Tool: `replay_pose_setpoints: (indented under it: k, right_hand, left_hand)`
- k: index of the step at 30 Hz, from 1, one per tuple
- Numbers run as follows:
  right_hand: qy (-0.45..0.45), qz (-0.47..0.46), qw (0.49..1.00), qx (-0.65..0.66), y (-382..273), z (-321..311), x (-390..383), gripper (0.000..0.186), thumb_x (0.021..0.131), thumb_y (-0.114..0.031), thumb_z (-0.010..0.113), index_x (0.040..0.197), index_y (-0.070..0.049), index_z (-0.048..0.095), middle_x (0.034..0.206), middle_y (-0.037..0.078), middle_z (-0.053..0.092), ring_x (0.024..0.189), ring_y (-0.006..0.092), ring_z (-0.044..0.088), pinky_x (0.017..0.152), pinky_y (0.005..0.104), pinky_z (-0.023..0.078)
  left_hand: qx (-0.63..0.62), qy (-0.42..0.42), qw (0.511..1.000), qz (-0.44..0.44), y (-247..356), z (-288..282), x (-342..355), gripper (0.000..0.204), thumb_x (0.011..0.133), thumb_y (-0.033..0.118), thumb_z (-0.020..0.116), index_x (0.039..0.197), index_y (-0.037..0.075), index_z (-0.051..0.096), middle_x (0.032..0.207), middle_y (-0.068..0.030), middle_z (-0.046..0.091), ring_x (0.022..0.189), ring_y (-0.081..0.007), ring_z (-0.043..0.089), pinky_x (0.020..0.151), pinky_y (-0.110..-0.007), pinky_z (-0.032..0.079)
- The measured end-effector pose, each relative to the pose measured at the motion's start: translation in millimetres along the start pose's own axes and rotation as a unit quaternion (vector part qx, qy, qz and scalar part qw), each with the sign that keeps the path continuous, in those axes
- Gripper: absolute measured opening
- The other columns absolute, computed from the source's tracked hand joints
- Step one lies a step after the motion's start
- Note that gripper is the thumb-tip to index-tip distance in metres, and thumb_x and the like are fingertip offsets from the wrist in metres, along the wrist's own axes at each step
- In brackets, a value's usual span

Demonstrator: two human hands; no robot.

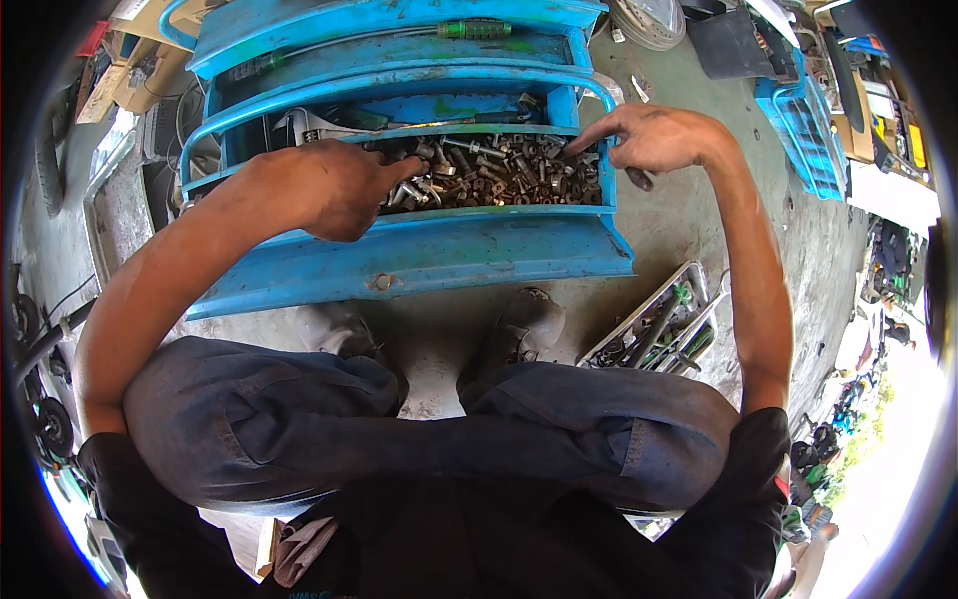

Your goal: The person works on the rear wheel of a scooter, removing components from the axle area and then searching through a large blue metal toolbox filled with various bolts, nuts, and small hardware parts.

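A blue metal cantilever toolbox (499, 262) stands spread in front of me, with a long tray full of loose bolts, nuts and washers (489, 172). Into the left part of that tray reaches my left hand (339, 190), its index finger stretched among the bolts and the other fingers partly hidden; nothing shows held in it. My right hand (659, 140) hovers at the tray's right end, index finger pointing to the hardware there, thumb hanging apart. It holds nothing visible. A long screwdriver with a green handle (474, 30) lies in the far tray.
On the floor to the right, near my knee, sits a metal tray with assorted tools (654, 324). A blue slatted crate (803, 135) stands farther right. Coiled hoses or cables (649, 22) lie beyond the toolbox. My boots (529, 319) are close to its near edge.
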State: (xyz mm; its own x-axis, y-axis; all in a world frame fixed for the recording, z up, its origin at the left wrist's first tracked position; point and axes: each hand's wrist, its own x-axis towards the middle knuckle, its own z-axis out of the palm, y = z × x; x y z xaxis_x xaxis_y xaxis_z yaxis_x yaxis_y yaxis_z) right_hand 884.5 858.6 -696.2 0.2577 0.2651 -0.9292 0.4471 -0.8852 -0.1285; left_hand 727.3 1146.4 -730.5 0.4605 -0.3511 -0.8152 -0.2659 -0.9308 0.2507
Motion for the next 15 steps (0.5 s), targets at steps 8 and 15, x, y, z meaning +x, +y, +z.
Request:
replay_pose_setpoints:
  k: [8,15]
  right_hand:
    - [0.082,0.017,0.989,-0.12,1.8,6.5,5.5,0.052,0.085,-0.02,0.055,0.134,-0.015,0.07,0.125,0.023,0.064,0.11,0.0287,0.068,0.099,0.0429,0.051]
    - [0.001,-0.048,0.997,-0.06,-14.9,6.1,-5.5,0.053,0.085,-0.021,0.056,0.135,-0.015,0.069,0.125,0.019,0.065,0.085,0.0259,0.074,0.096,0.0422,0.052]
  left_hand:
    - [-0.01,-0.014,1.0,-0.012,1.5,-2.5,-0.2,0.074,0.095,0.013,0.057,0.162,0.011,0.026,0.124,-0.0237,0.064,0.117,-0.0401,0.063,0.103,-0.05,0.049]
    - [-0.005,-0.002,1.0,0.001,-0.3,-1.2,-0.3,0.074,0.095,0.014,0.056,0.163,0.013,0.024,0.125,-0.0225,0.063,0.116,-0.0398,0.063,0.103,-0.05,0.049]
